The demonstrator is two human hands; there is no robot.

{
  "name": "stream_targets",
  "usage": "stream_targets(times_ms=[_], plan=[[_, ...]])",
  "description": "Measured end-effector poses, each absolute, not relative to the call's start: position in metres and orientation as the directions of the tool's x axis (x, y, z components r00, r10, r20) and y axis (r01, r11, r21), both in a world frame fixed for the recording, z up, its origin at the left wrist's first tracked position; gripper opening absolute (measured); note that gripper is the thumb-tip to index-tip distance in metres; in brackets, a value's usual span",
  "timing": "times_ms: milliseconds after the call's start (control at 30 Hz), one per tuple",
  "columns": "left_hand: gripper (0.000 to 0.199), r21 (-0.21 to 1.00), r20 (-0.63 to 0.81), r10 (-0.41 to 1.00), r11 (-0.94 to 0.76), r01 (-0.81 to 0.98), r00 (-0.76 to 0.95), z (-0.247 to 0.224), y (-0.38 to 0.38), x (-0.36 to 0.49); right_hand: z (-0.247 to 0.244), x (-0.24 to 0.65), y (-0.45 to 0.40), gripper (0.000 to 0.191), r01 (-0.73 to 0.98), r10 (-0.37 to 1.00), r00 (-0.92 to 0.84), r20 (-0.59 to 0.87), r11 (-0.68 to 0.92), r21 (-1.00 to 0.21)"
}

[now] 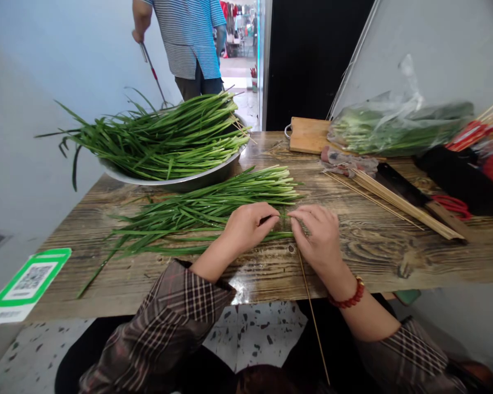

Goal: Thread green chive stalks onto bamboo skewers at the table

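My left hand (pixel 252 223) is closed in a pinch over the root ends of garlic chives (pixel 213 202), with thin green stems at its fingertips. Opposite it, almost touching, my right hand (pixel 317 235) is pinched too. A thin bamboo skewer (pixel 311 303) runs from under its fingers, over the table's front edge and down towards my lap. The skewer's upper end is hidden by the fingers. The loose chives lie on the wooden table, pale ends to the right; a few single stalks lie nearest me, beside my left hand.
Behind stands a metal basin (pixel 189 183) heaped with chives. To the right are a cutting board (pixel 309 134), bagged greens (pixel 394 126), a bundle of bamboo skewers (pixel 406 205) and a cleaver (pixel 400 183). A QR code card (pixel 30 282) is at left. A person (pixel 187 38) stands beyond the table.
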State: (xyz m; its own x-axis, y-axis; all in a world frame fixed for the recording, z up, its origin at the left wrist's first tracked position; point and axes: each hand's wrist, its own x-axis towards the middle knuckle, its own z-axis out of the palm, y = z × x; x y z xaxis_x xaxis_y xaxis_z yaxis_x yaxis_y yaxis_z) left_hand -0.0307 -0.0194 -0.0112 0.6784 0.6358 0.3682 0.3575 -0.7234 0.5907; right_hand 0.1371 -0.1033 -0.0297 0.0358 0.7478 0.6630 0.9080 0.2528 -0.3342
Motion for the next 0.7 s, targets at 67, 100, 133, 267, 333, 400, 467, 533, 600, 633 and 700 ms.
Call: stream_targets(times_ms=[67, 100, 133, 267, 333, 400, 467, 533, 600, 633, 700], plan=[[0.018, 0.597, 0.364, 0.619, -0.728, 0.336, 0.696, -0.009, -0.022, -0.029, -0.029, 0.136, -0.102, 0.010, 0.910, 0.731, 0.048, 0.681, 0.249, -0.332], [0.019, 0.598, 0.360, 0.610, -0.731, 0.327, 0.706, -0.008, -0.024, -0.029, -0.029, 0.135, -0.102, 0.009, 0.893, 0.724, 0.077, 0.686, 0.255, -0.370], [0.020, 0.598, 0.355, 0.603, -0.734, 0.322, 0.715, -0.007, -0.024, -0.028, -0.029, 0.136, -0.100, 0.011, 0.861, 0.720, 0.123, 0.682, 0.264, -0.434], [0.020, 0.622, 0.383, 0.642, -0.711, 0.328, 0.664, -0.005, -0.021, -0.028, -0.029, 0.154, -0.097, 0.019, 0.673, 0.702, 0.385, 0.600, 0.232, -0.703], [0.019, 0.656, 0.417, 0.694, -0.677, 0.334, 0.587, -0.006, -0.017, -0.030, -0.028, 0.170, -0.097, 0.018, 0.687, 0.703, 0.395, 0.591, 0.201, -0.698], [0.021, 0.682, 0.429, 0.729, -0.649, 0.338, 0.533, -0.007, -0.013, -0.031, -0.027, 0.188, -0.098, 0.023, 0.763, 0.726, 0.332, 0.602, 0.169, -0.624], [0.025, 0.698, 0.412, 0.743, -0.630, 0.341, 0.528, -0.009, -0.011, -0.031, -0.025, 0.203, -0.101, 0.018, 0.861, 0.735, 0.305, 0.606, 0.058, -0.504], [0.028, 0.721, 0.368, 0.753, -0.602, 0.344, 0.546, -0.010, -0.011, -0.031, -0.023, 0.210, -0.105, 0.019, 0.925, 0.773, 0.271, 0.573, -0.044, -0.377], [0.031, 0.755, 0.314, 0.767, -0.559, 0.342, 0.560, -0.011, -0.011, -0.031, -0.023, 0.208, -0.110, 0.034, 0.951, 0.841, 0.208, 0.500, -0.053, -0.305], [0.032, 0.778, 0.288, 0.776, -0.532, 0.336, 0.561, -0.011, -0.011, -0.031, -0.024, 0.204, -0.113, 0.033, 0.954, 0.876, 0.164, 0.454, -0.024, -0.299], [0.029, 0.828, 0.246, 0.797, -0.469, 0.307, 0.552, -0.012, -0.012, -0.030, -0.027, 0.191, -0.118, 0.025, 0.949, 0.932, 0.059, 0.357, 0.059, -0.309]])
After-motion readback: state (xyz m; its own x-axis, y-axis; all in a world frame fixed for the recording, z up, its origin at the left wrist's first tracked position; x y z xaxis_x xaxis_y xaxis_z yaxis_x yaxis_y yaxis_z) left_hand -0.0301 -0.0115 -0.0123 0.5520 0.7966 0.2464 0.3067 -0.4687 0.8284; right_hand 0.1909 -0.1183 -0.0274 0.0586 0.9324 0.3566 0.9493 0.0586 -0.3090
